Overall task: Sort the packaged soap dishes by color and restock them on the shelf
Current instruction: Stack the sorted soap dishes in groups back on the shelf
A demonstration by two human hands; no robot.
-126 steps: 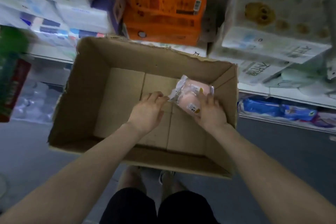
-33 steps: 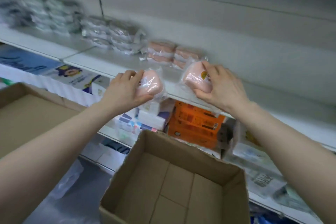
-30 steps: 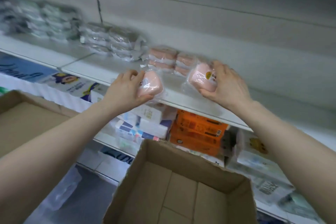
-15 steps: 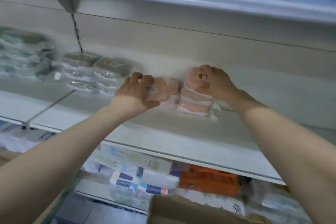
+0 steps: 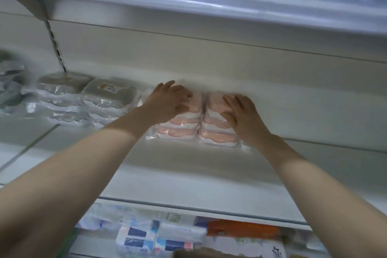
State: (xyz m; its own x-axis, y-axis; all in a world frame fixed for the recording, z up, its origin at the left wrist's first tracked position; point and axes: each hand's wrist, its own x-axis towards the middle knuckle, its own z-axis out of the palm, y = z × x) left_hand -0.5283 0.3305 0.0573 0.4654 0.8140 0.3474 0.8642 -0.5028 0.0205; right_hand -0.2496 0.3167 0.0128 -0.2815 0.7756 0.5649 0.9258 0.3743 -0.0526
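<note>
Since half a second ago, both pink soap dishes have been lowered onto the tops of the two pink stacks, and the camera view has been brought closer to the shelf. Fingers of the left hand (image 5: 167,100) are spread nearly straight and laid flat on the top pack of the left pink stack (image 5: 182,125). Fingers of the right hand (image 5: 240,115) are likewise extended and pressed on the top pack of the right pink stack (image 5: 217,130). Both stacks are set side by side, touching, at the back of the white shelf (image 5: 188,169). Just to their left, stacks of grey soap dishes (image 5: 109,94) in clear wrap are seen. Below the shelf, an orange carton (image 5: 243,230) and blue-and-white packs (image 5: 155,239) are stored.
</note>
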